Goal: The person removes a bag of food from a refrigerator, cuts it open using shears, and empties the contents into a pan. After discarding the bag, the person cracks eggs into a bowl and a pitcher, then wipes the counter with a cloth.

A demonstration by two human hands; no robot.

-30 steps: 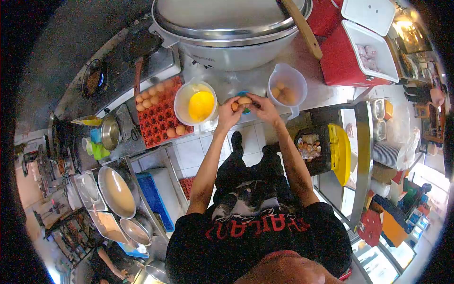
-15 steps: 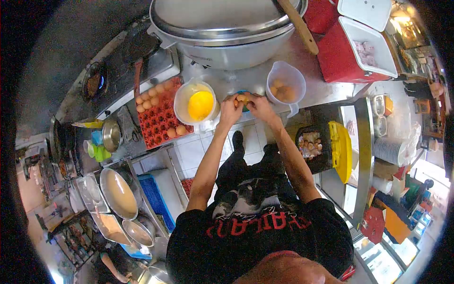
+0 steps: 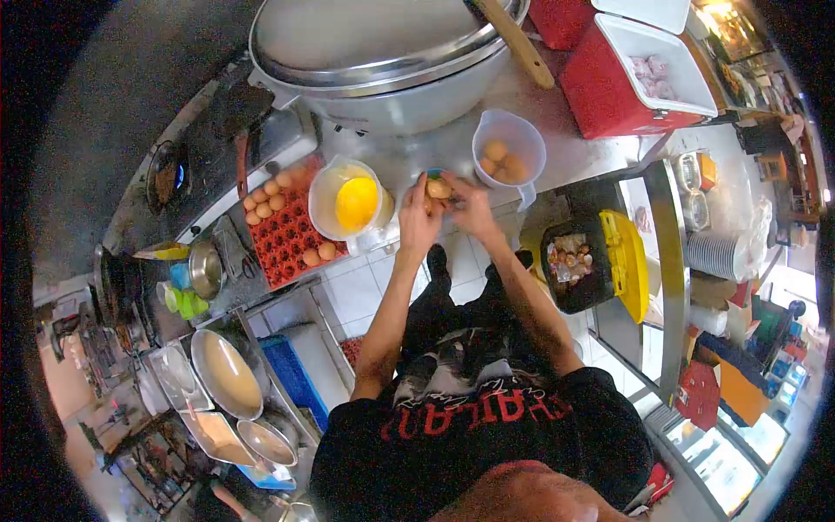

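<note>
Both my hands meet over a small blue-green bowl (image 3: pixel 435 173) at the counter's edge. Between their fingertips is an egg (image 3: pixel 438 188); whether its shell is cracked is too small to tell. My left hand (image 3: pixel 420 213) grips it from the left, and my right hand (image 3: pixel 472 209) from the right, fingers curled. Left of them stands a clear jug of yellow egg (image 3: pixel 356 204). On the right, a second jug (image 3: pixel 533 148) holds several brown eggs (image 3: pixel 496 150). A red egg tray (image 3: pixel 283 235) with several eggs lies further left.
A large lidded pot (image 3: pixel 400 96) with a wooden paddle (image 3: pixel 517 43) stands behind. At the right are a red cooler (image 3: pixel 600 87) and a black bin (image 3: pixel 557 296) with shells and a yellow lid (image 3: pixel 624 265). A burner flame (image 3: pixel 179 177) burns at left; a person's arm shows lower left.
The view has shifted, so the counter items appear further left. My hands have opened slightly around the egg, and more of it shows between my fingers.
</note>
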